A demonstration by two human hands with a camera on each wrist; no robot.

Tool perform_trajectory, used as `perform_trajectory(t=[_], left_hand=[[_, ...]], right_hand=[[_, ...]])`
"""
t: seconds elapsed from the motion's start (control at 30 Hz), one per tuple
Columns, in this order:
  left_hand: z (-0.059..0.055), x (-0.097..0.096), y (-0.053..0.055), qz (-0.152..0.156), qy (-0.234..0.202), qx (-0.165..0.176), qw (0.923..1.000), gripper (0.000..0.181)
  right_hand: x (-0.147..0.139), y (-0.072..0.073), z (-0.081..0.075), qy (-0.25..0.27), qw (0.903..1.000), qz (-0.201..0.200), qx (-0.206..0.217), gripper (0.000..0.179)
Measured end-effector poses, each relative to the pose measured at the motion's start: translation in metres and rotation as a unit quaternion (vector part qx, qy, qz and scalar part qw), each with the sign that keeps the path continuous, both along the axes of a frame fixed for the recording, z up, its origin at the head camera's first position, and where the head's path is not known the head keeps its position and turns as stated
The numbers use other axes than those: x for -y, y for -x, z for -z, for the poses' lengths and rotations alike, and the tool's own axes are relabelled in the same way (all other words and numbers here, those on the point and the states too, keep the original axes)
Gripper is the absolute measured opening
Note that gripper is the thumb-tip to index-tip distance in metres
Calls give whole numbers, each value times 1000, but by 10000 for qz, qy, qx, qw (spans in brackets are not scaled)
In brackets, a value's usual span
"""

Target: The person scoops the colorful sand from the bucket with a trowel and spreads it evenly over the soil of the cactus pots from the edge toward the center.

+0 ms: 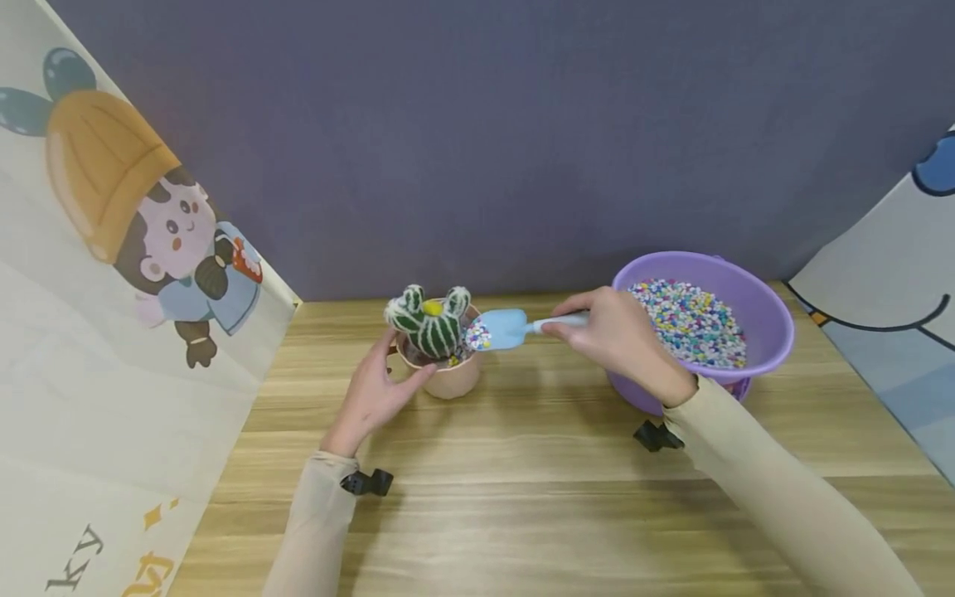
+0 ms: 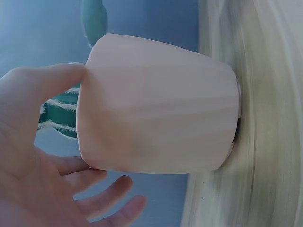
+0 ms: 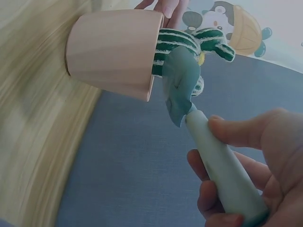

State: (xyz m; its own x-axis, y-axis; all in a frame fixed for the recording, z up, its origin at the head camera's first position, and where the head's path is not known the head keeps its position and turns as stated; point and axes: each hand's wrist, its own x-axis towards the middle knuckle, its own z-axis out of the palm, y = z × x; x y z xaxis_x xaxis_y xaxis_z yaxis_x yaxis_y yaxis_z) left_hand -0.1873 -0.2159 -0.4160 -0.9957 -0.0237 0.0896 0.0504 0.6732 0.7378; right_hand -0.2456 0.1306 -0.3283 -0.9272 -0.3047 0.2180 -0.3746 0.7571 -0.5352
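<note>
A cactus (image 1: 430, 332) with green and white stripes and a yellow flower stands in a pale pink flower pot (image 1: 453, 383). My left hand (image 1: 370, 398) holds the pot at its rim, with thumb and index finger at two sides of it; the other fingers spread past the pot in the left wrist view. My right hand (image 1: 613, 332) grips the handle of a light blue shovel (image 1: 504, 329). Its blade tip, loaded with coloured pebbles (image 1: 478, 335), overlaps the right rim of the pot in the head view. Some colourful pebbles show inside the pot beside the cactus.
At the right stands a purple bucket (image 1: 770, 327), partly filled with multicoloured pebbles (image 1: 690, 319), partly behind my right hand. The wooden table (image 1: 507, 514) meets a dark blue-grey panel (image 1: 492, 149) at the back. Cartoon-printed panels (image 1: 67, 332) flank the left and right sides.
</note>
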Motion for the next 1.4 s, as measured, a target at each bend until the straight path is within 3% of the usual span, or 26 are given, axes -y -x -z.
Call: perform_trajectory(t=[0.47, 1.0, 1.23, 1.4], left_hand=[[-4, -8, -2, -33, 54, 264, 9996, 105], [-12, -25, -8, -343, 705, -31, 9969, 103], [-10, -32, -9, -516, 686, -85, 9963, 110], [-9, -26, -3, -245, 466, -340, 9980, 120]], right_hand=[[8, 6, -9, -450, 9989, -98, 16, 21], [6, 8, -17, -625, 9975, -239, -228, 19], [7, 6, -18, -618, 9977, -286, -50, 21], [8, 5, -20, -633, 9976, -278, 32, 21]])
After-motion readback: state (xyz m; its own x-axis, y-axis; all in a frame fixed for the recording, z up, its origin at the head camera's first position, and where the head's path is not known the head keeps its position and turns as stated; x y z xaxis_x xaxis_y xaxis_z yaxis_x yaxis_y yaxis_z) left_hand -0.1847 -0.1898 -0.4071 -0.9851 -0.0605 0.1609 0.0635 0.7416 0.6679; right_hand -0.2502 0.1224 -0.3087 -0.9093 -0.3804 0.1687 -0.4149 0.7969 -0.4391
